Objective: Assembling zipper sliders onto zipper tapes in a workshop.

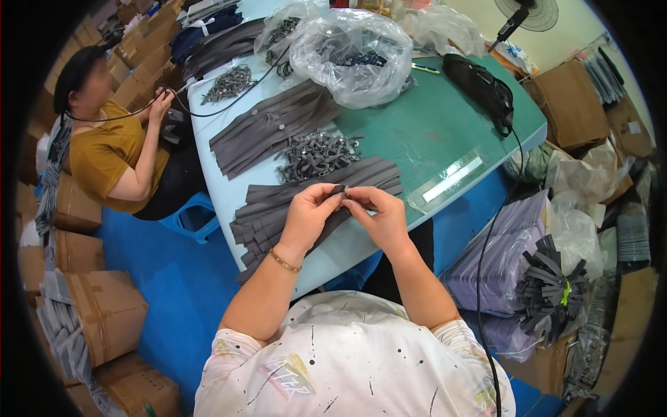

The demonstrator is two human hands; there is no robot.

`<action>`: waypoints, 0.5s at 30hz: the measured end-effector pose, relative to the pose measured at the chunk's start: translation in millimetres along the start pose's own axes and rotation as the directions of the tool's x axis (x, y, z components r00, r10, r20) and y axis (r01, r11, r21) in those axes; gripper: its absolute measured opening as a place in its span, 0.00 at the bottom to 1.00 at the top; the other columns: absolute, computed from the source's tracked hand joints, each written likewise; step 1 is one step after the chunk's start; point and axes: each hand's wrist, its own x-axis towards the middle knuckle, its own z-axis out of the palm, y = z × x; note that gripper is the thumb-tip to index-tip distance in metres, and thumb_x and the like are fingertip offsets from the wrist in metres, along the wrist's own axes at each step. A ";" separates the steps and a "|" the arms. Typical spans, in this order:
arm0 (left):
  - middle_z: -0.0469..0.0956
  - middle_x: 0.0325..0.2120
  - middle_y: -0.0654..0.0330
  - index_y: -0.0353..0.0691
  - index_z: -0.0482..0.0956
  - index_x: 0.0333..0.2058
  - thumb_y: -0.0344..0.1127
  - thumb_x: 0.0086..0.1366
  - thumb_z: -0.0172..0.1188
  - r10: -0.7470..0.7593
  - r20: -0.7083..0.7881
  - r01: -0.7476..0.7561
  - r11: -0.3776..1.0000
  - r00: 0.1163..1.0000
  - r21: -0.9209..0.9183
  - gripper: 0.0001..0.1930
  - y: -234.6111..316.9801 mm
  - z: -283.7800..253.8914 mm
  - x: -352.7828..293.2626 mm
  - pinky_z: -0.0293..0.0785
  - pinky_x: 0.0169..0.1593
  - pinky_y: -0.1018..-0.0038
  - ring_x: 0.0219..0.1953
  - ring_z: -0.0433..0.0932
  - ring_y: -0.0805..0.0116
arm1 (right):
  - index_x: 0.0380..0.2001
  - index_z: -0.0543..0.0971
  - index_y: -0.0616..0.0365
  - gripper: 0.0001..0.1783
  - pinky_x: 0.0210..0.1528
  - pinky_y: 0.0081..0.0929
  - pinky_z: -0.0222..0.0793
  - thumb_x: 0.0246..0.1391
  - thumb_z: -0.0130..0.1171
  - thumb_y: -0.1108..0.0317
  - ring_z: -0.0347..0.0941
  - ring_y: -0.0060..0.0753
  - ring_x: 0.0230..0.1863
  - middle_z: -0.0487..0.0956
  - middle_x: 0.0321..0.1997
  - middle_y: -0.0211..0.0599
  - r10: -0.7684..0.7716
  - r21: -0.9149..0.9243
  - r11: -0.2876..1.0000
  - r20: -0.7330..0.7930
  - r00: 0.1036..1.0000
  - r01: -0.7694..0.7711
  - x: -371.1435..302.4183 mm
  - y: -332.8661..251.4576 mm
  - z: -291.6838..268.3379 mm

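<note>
My left hand (310, 214) and my right hand (381, 217) meet over the near edge of the table, thumbs and fingertips pinched. Between them they grip the end of a dark grey zipper strip (340, 190); the fingers cover most of that end. Under and behind my hands lies a spread bundle of grey zipper strips (267, 203). Just beyond it is a heap of small zipper sliders (319, 156) with dark pulls and shiny metal bodies. Farther back lies a second bundle of grey strips (267, 125).
A large clear plastic bag (351, 59) holds dark small parts. A black pouch (479, 90) and a ruler-like strip (451, 178) lie on the green mat. Left, a co-worker (114, 146) sits handling something small. Cartons (108, 302) and a wrapped purple stack (497, 254) flank me.
</note>
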 end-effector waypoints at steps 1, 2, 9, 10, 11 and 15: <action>0.77 0.34 0.61 0.31 0.75 0.40 0.26 0.61 0.56 -0.007 -0.006 0.007 1.000 1.000 0.002 0.09 -0.2 -0.6 0.3 0.73 0.43 0.81 0.35 0.75 0.76 | 0.37 0.76 0.62 0.11 0.38 0.16 0.71 0.48 0.61 0.79 0.75 0.19 0.33 0.79 0.33 0.33 -0.014 -0.011 1.000 -0.006 1.000 0.014 -0.3 1.3 0.8; 0.77 0.34 0.61 0.31 0.75 0.40 0.26 0.61 0.56 -0.008 -0.005 0.008 1.000 1.000 0.001 0.09 0.8 0.8 0.3 0.73 0.43 0.81 0.35 0.75 0.76 | 0.37 0.76 0.62 0.11 0.38 0.16 0.71 0.48 0.61 0.79 0.75 0.19 0.33 0.79 0.33 0.33 -0.013 -0.012 1.000 -0.007 1.000 0.013 -0.4 6.0 0.9; 0.78 0.33 0.61 0.32 0.75 0.39 0.25 0.59 0.58 -0.070 0.023 0.072 0.993 0.997 -0.089 0.09 2.6 0.9 -0.3 0.71 0.41 0.81 0.34 0.75 0.76 | 0.40 0.78 0.62 0.13 0.43 0.18 0.71 0.47 0.61 0.78 0.75 0.21 0.37 0.79 0.33 0.33 0.103 0.357 0.931 -0.071 0.992 -0.071 13.8 13.8 -4.4; 0.78 0.33 0.61 0.32 0.75 0.39 0.25 0.59 0.58 -0.078 0.026 0.081 0.993 0.997 -0.091 0.09 2.7 1.3 -0.6 0.71 0.41 0.81 0.34 0.75 0.76 | 0.40 0.78 0.62 0.13 0.43 0.18 0.71 0.48 0.61 0.78 0.75 0.21 0.37 0.79 0.34 0.33 0.123 0.378 0.919 -0.005 0.992 -0.112 14.0 18.0 -6.6; 0.78 0.33 0.61 0.32 0.75 0.39 0.25 0.59 0.58 -0.078 0.027 0.080 0.993 0.997 -0.090 0.09 2.7 1.1 -0.7 0.71 0.41 0.81 0.34 0.75 0.76 | 0.40 0.78 0.62 0.13 0.43 0.18 0.71 0.48 0.61 0.78 0.75 0.20 0.37 0.79 0.34 0.33 0.140 0.395 0.906 0.063 0.988 -0.154 14.8 19.3 -7.9; 0.78 0.33 0.61 0.32 0.75 0.39 0.25 0.59 0.58 -0.086 0.017 0.086 0.994 0.996 -0.066 0.09 0.9 -1.0 -1.2 0.72 0.41 0.81 0.34 0.75 0.76 | 0.39 0.78 0.65 0.12 0.43 0.18 0.70 0.48 0.60 0.80 0.74 0.21 0.37 0.78 0.35 0.33 0.184 0.444 0.867 0.135 0.974 -0.225 17.4 17.8 -10.7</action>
